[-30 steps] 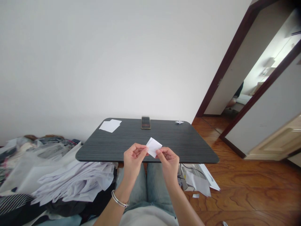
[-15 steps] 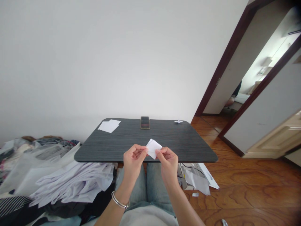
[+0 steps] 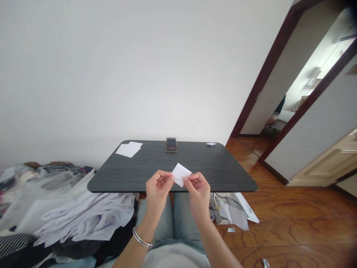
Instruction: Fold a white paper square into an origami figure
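A small folded white paper (image 3: 181, 174), roughly diamond-shaped, is held above the front edge of the dark table (image 3: 117, 175). My left hand (image 3: 158, 188) pinches its left corner between thumb and forefinger. On the other side, my right hand (image 3: 198, 190) grips the right edge, thumb on top. The remaining fingers of both hands are curled. At the table's back left lie white paper sheets (image 3: 128, 149), overlapping. A small folded white paper figure (image 3: 211, 144) with wing-like points rests at the back right.
A dark phone-like object (image 3: 171, 145) stands at the table's back centre, near the wall (image 3: 156, 67). Piled clothes (image 3: 89, 216) lie on the left. Papers (image 3: 234, 215) and cables are low on the right, over the wooden floor (image 3: 292, 216). A doorway opens at the right.
The folded paper's two offset upper points now line up as a single corner, and it sits slightly higher. Both hands keep their grip and have barely moved.
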Tool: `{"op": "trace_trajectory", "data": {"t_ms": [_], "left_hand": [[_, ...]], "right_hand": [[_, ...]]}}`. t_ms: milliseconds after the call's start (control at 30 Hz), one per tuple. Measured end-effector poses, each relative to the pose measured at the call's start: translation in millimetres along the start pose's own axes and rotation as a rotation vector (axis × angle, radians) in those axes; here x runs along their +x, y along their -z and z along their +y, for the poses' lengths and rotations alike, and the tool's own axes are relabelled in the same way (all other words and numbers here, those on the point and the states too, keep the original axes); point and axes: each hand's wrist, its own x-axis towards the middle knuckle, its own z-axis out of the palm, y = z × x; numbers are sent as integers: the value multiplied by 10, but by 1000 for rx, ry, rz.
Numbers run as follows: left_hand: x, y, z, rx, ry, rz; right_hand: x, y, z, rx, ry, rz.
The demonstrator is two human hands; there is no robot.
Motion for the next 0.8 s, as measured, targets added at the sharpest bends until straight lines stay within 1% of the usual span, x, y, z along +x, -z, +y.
{"op": "trace_trajectory", "data": {"t_ms": [200, 467, 600, 800], "left_hand": [[0, -41, 6, -30, 14, 24], [24, -28, -24, -94, 69, 17], [33, -23, -31, -98, 38, 41], [17, -25, -25, -78, -10, 66]], "right_hand": [[-5, -5, -18, -12, 8, -11], [4, -11, -22, 24, 6, -47], [1, -6, -16, 19, -4, -62], [9, -1, 9, 27, -78, -48]]}}
